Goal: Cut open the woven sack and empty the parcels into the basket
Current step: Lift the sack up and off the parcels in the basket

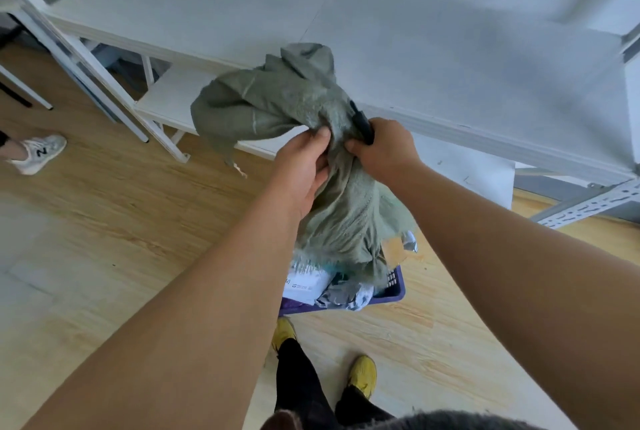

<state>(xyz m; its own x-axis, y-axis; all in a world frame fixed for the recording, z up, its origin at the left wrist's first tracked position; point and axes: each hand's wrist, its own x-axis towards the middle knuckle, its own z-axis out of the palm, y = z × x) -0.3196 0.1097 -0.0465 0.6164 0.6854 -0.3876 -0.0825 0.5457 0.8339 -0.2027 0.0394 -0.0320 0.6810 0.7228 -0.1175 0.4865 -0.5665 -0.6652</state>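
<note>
The grey-green woven sack (277, 100) hangs limp and crumpled in the air, its frayed open end drooping over the purple basket (394, 291) on the floor. My left hand (303, 166) grips the bunched cloth at its middle. My right hand (386, 152) holds the same bunch right beside it, together with a black-handled cutter (362, 121) pressed against the sack. White and grey parcels (308, 282) lie in the basket under the sack's mouth. Most of the basket is hidden by the sack and my left arm.
A white shelving unit (415, 59) stands just behind the sack, with a lower shelf (173, 97) at the left. Another person's white sneaker (38, 152) is on the wooden floor at far left. My yellow shoes (362, 374) stand close to the basket.
</note>
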